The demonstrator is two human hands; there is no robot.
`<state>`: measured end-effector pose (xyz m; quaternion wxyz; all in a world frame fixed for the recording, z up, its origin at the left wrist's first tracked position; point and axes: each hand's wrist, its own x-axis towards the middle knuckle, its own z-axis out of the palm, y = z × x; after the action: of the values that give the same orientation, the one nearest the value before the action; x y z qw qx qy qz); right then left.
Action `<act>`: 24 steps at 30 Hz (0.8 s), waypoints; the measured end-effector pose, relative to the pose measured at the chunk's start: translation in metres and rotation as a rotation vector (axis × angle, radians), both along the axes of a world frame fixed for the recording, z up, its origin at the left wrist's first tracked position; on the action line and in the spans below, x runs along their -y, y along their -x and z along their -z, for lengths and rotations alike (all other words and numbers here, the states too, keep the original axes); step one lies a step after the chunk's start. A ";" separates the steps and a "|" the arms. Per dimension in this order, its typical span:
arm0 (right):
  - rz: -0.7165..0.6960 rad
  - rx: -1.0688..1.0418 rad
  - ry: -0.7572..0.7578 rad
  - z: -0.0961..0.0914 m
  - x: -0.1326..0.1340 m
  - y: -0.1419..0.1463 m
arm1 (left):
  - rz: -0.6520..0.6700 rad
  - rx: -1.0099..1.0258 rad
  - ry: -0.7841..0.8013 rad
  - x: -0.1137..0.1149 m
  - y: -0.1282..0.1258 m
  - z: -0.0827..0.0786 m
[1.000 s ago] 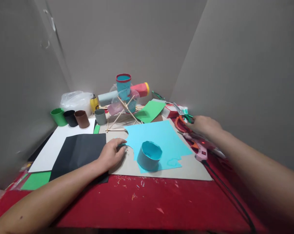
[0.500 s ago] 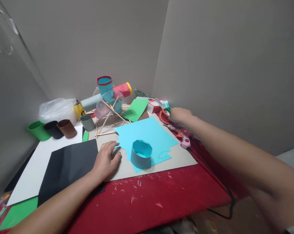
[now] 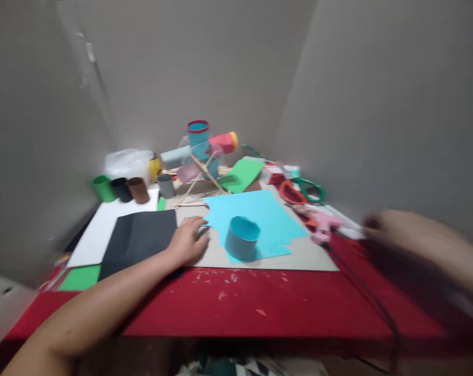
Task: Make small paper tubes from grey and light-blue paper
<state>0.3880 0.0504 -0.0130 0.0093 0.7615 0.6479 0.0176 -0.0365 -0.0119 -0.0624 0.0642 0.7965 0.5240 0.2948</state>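
My left hand (image 3: 189,240) lies on the grey board (image 3: 299,256), fingers stretched out, its fingertips by the ragged left edge of a light-blue sheet (image 3: 275,216). To its right a short blue paper cylinder (image 3: 242,243) stands upright on that sheet. My right hand (image 3: 383,224), smeared by motion, is over the red cloth at the right; its fingers cannot be made out. Left of it are a pink glue gun (image 3: 323,223) with a black cord, an orange-handled tool (image 3: 293,193) and green-handled scissors (image 3: 312,190).
Green (image 3: 105,189), black (image 3: 121,190), brown (image 3: 138,190) and grey (image 3: 166,186) paper cylinders stand back left, near black paper (image 3: 142,235). Behind are crossed sticks (image 3: 203,169), a red-rimmed blue cup (image 3: 198,138) and a green sheet (image 3: 242,176). Grey walls enclose the table's red cloth (image 3: 205,313).
My right hand has moved from beside the green-handled scissors to the right and toward me. My left hand still rests at the blue sheet's edge. The view has shifted.
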 end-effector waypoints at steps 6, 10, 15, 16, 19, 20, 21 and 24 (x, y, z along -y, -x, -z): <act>0.018 -0.008 -0.010 0.027 0.020 -0.006 | 0.011 -0.059 0.051 0.002 -0.002 -0.002; 0.015 0.063 -0.013 0.023 0.053 0.002 | 0.092 -0.021 0.037 0.001 -0.002 -0.004; 0.071 0.086 0.151 0.025 0.056 0.010 | 0.154 -0.027 0.024 -0.006 0.001 -0.004; 0.078 0.089 0.166 0.025 0.054 0.011 | 0.158 -0.034 0.023 -0.005 0.001 -0.004; 0.093 0.097 0.221 0.020 0.046 0.016 | 0.158 -0.048 0.012 -0.003 0.002 -0.003; 0.097 0.098 0.242 0.018 0.043 0.018 | 0.157 -0.051 0.008 -0.003 0.002 -0.003; 0.098 0.098 0.264 0.015 0.039 0.019 | 0.159 -0.055 0.003 -0.003 0.002 -0.002; 0.099 0.082 0.348 0.008 0.029 0.020 | 0.175 -0.064 -0.006 -0.003 0.003 0.000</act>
<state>0.3676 0.0213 -0.0209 0.1681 0.7779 0.6020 -0.0644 -0.0395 -0.0092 -0.0621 0.0706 0.8483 0.4535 0.2642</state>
